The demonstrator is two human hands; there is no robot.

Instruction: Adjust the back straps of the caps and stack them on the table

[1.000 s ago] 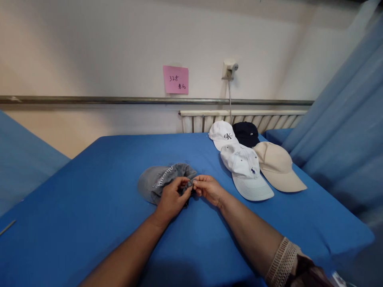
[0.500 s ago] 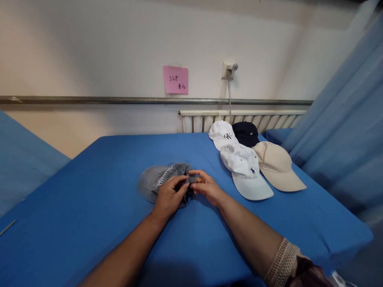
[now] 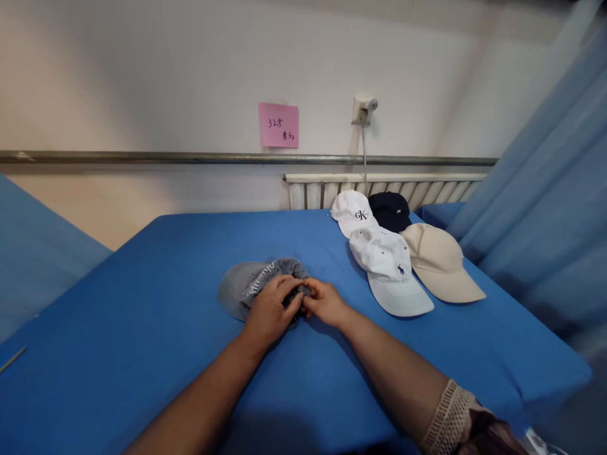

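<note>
A grey baseball cap (image 3: 237, 289) with pale lettering lies on its side on a blue-covered table (image 3: 142, 354), brim toward the left. My left hand (image 3: 274, 306) rests over its near side, fingers and thumb closed on the back edge of the cap. From the right, my right hand (image 3: 327, 301) pinches the same back edge, where the strap seems to be. The fingertips of both hands nearly meet there, and they hide the piece between them.
To the right lie a white cap (image 3: 348, 208), a navy cap (image 3: 389, 212), a pale cap with a small dark emblem (image 3: 386, 265) and a beige cap (image 3: 441, 262). A radiator (image 3: 308, 194) stands behind. Blue curtains (image 3: 545, 189) hang at the side. A thin stick (image 3: 12, 359) lies far left.
My right hand's fingers have drawn in closer to my left hand and now pinch at the cap's back edge. The dark strap piece seen between the hands earlier is now mostly covered.
</note>
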